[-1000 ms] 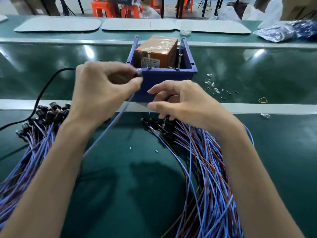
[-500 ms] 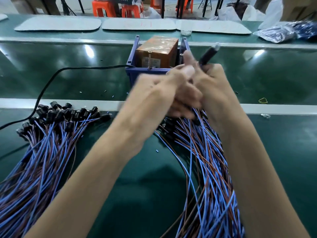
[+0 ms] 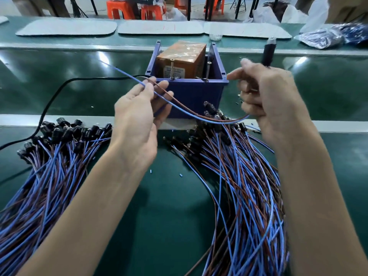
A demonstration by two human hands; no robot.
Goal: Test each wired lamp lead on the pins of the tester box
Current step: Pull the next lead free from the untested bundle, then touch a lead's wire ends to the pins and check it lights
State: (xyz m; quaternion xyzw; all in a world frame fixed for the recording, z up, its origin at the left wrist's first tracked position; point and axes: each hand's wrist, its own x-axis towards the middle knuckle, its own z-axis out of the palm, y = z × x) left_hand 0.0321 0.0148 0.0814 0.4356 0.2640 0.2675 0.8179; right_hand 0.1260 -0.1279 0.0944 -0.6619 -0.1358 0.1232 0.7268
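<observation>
**Visitor:** What have you got hold of?

**Me:** My left hand (image 3: 137, 116) pinches the two wires of one lead (image 3: 219, 121) between thumb and fingers, just left of the box (image 3: 191, 96), near its front wall. The blue wire (image 3: 127, 75) sticks out past my thumb, away from the box. The brown wire (image 3: 175, 99) crosses my fingertips. My right hand (image 3: 264, 96), just right of the box, is curled round the lamp (image 3: 268, 54), and its black body and clear tip stand up above my knuckles. The wires sag between my hands across the box's front.

**Visitor:** Which step is that?

**Me:** Lining up, I'd say: one lead is picked, and nothing is on the pins (image 3: 172, 69) yet. Both pins stand upright just inside the box's front wall, by the orange block (image 3: 181, 58), and the wire ends are apart from them.

**Visitor:** What does the next move need?

**Me:** As I judge it, spreading the two ends so that one meets each pin, then watching the lamp tip. The wires look thin and springy, so I'd pinch close to the tips. I can't tell whether the tips are bare.

**Visitor:** And the rest?

**Me:** The left pile (image 3: 49, 156) lies left and in front of the box, by the black cable (image 3: 59, 90) that runs to it. The right pile (image 3: 239, 166) lies right and in front. I can only guess which pile is tested.
</observation>
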